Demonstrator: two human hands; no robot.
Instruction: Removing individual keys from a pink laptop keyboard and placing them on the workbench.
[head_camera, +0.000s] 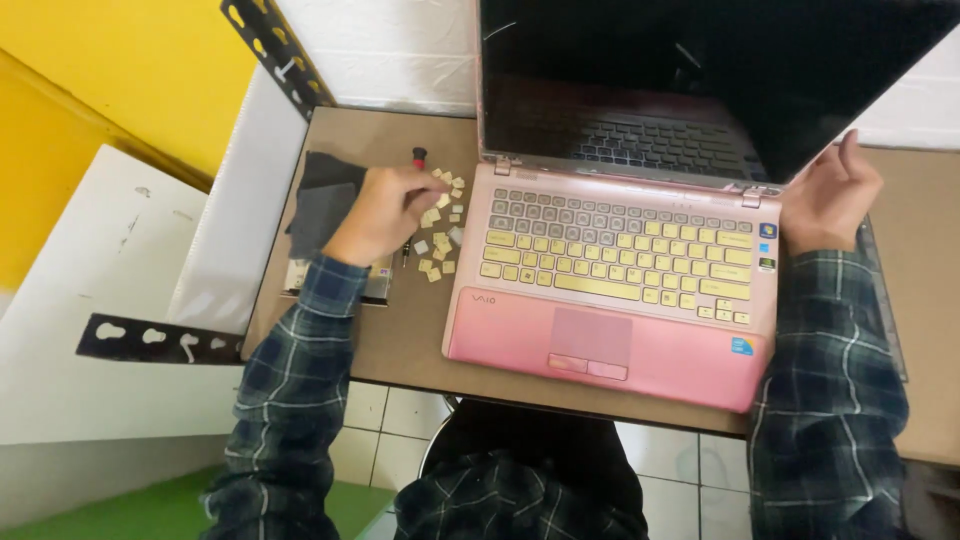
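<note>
**A:** Your left hand (385, 212) sits over the scatter of loose keycaps (440, 228) on the brown table (400, 340), just left of the pink laptop (610, 300); the fingers are curled in and pinched at the tips, right at the top edge of the pile. I judge you are picking one cap out, but whether one is already between the fingertips I cannot tell; they hide it.

**B:** And why are the caps lying there?

**A:** They lie beside the keyboard's left edge, within a short reach of your left hand, which suits sorting; the pale yellowed caps match those on the keyboard (620, 250), where the upper rows look grey and bare by comparison. The small red-handled screwdriver (419, 157) stands just beyond the pile, and the dark cloth (320, 200) lies under your wrist, over a flat part I cannot make out.

**B:** What about your other hand?

**A:** Your right hand (825, 200) rests at the laptop's right hinge corner, fingers folded loosely with the thumb up; it seems to steady the machine against the table, so the base does not slide; I see nothing gripped in it, though the palm is turned away. The screen (700, 70) is dark and tipped well back, leaving the keys open to you.
</note>
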